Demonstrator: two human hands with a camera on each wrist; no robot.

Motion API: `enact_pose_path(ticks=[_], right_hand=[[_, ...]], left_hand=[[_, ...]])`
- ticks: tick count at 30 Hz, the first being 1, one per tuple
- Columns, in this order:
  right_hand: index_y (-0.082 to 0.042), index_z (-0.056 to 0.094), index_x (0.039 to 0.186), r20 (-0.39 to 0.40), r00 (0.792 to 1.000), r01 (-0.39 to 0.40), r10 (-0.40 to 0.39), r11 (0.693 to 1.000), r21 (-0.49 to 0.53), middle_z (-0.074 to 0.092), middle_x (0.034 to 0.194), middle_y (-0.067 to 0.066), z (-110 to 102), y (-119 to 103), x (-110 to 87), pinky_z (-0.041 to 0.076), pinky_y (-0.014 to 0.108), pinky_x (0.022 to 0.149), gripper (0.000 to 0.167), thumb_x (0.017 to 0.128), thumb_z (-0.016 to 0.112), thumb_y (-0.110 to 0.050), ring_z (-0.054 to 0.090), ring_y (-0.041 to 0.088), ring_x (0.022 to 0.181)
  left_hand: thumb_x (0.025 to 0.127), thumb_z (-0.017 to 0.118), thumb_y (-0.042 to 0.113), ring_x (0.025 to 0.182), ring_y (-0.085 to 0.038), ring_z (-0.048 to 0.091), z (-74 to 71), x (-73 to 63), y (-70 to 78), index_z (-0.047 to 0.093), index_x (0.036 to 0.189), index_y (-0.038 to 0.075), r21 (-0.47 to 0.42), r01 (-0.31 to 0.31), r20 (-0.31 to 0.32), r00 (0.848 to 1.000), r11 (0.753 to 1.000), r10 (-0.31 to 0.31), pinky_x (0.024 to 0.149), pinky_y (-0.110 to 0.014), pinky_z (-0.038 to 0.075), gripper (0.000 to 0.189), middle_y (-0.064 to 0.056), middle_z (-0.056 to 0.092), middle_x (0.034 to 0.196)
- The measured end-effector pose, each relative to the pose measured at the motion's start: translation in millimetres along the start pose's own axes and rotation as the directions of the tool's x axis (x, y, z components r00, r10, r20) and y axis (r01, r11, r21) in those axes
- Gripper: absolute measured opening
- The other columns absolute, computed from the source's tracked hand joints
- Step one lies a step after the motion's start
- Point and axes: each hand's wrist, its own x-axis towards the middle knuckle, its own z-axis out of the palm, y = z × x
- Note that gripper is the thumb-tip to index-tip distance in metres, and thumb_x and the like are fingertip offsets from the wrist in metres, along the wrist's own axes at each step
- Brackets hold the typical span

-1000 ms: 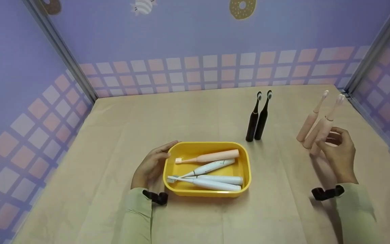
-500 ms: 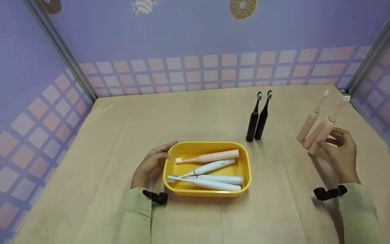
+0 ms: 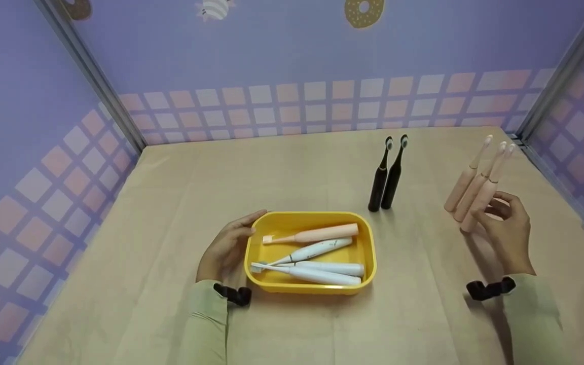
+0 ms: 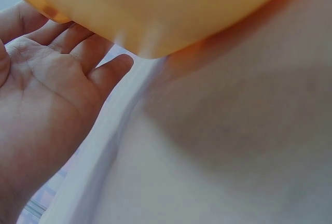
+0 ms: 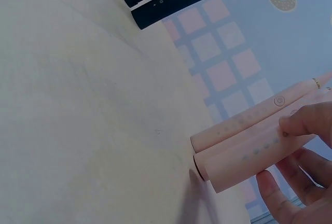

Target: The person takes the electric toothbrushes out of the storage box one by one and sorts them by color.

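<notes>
My right hand (image 3: 510,230) pinches a pink electric toothbrush (image 3: 484,197) between thumb and fingers around its handle, brush head up. Two more pink electric toothbrushes (image 3: 460,188) stand upright close beside it, in a slanting row. The right wrist view shows the thumb (image 5: 306,120) on the front of the held handle (image 5: 249,162). On the left, my left hand (image 3: 226,251) touches the end of a yellow box (image 3: 309,290) with fingers extended along its outer wall. Inside the box lie one pink electric toothbrush (image 3: 327,233) and several white ones (image 3: 322,276).
Two black electric toothbrushes (image 3: 377,190) stand upright between the box and the pink row. All of it is on a light cloth-covered table (image 3: 251,172). Patterned panels (image 3: 292,56) border the table at the back and both sides.
The toothbrush in my right hand has shifted slightly left toward the pink row and now lines up with the other two. My left hand and the box stay in place.
</notes>
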Motion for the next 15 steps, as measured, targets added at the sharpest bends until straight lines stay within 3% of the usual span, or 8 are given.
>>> enact_pose_path(ticks=[6,15], right_hand=[[-0.018,0.054,0.121,0.015,1.000,-0.005,0.006,1.000,-0.023,0.058,0.094,-0.026,-0.7,0.7,-0.5,0.048,0.005,0.072,0.043,0.083,0.070,-0.004,0.057,-0.004,0.087],[-0.017,0.055,0.121,-0.035,0.999,-0.021,0.020,0.999,-0.031,0.057,0.097,-0.022,-0.7,0.5,0.7,0.048,0.005,0.073,0.043,0.083,0.069,-0.002,0.056,-0.002,0.090]], left_hand=[[0.097,0.040,0.000,0.135,-0.024,0.043,-0.6,-0.7,-0.6,0.033,0.150,0.006,-0.015,-0.003,0.019,1.000,1.000,0.004,0.111,-0.037,0.038,0.053,-0.010,0.037,0.153],[0.098,0.039,0.000,0.133,-0.023,0.046,-0.7,-0.2,-0.3,0.031,0.151,0.005,-0.010,-0.013,0.027,1.000,1.000,0.013,0.110,-0.037,0.039,0.054,-0.011,0.037,0.152]])
